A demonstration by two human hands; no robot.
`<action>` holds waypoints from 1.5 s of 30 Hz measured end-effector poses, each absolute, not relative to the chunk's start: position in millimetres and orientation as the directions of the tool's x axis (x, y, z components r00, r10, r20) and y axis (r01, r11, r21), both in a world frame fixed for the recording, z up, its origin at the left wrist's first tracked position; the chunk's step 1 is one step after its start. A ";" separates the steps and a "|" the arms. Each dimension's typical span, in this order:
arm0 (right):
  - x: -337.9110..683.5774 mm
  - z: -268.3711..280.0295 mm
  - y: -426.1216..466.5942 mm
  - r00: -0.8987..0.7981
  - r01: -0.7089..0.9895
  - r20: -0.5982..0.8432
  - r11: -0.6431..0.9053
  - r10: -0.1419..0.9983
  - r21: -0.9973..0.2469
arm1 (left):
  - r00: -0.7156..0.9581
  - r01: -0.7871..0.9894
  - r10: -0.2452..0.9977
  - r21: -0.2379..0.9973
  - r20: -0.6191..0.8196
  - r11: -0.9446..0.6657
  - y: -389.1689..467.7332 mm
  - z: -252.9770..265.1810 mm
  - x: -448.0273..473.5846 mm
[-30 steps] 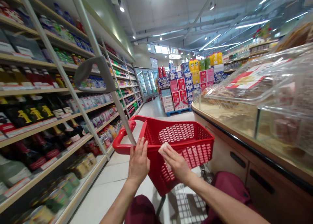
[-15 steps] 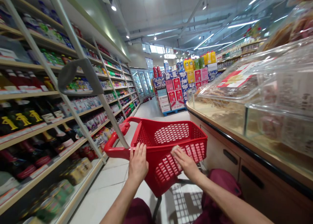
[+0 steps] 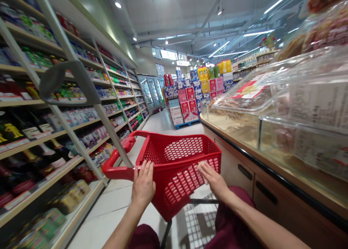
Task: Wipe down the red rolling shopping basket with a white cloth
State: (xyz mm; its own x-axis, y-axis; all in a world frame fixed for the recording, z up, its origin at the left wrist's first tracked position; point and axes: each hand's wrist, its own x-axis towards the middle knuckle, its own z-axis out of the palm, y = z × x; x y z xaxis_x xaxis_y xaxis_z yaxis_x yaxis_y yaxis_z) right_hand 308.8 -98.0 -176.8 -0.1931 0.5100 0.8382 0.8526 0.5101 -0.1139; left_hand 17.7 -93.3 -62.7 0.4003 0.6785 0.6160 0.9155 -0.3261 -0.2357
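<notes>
A red plastic shopping cart [image 3: 163, 198] with a lattice basket stands right in front of me. My left hand [image 3: 143, 185] rests at its near upper rim, fingers hooked over the edge beside the grey metal pole [image 3: 112, 133]. Pressed by my right hand [image 3: 213, 178] against the outside of the lattice wall is a small pale cloth [image 3: 201, 165], mostly covered by the fingers. Inside, the visible part of the basket shows bare red walls. A grey loop handle [image 3: 69, 83] is fixed to the pole, left of the basket.
Shelves [image 3: 67, 131] of bottles and cans line the left. A glass-edged counter [image 3: 231, 129] with clear plastic food boxes [image 3: 272, 89] runs close along the right. Stacked cartons [image 3: 187, 104] on a blue pallet [image 3: 187, 124] stand ahead, with glass-door fridges [image 3: 150, 89] behind.
My right hand has slid with the cloth to the right along the basket's side. My left hand stays on the rim. The whole view has shifted slightly, so the cart appears further left.
</notes>
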 end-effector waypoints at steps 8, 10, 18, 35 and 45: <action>327.4 -190.9 -96.3 -0.115 0.877 0.808 0.442 0.577 -0.190 | 0.400 0.915 0.671 -0.228 0.624 -0.334 -92.6 -63.6 17.4; 333.6 -194.6 -97.9 -0.104 0.884 0.793 0.421 0.600 -0.202 | 0.403 0.914 0.673 -0.228 0.620 -0.336 -92.9 -63.3 17.6; 362.6 -207.1 -95.8 -0.026 0.906 0.779 0.344 0.627 -0.247 | 0.397 0.917 0.680 -0.229 0.616 -0.328 -92.6 -64.2 17.4; 407.7 -183.6 -78.4 0.169 0.867 0.779 0.285 0.604 -0.409 | 0.386 0.921 0.678 -0.229 0.626 -0.314 -93.4 -64.4 18.7; 336.7 -146.4 -62.8 -0.153 0.839 0.708 0.469 0.689 -0.276 | 0.367 0.930 0.709 -0.224 0.602 -0.291 -95.8 -62.9 19.6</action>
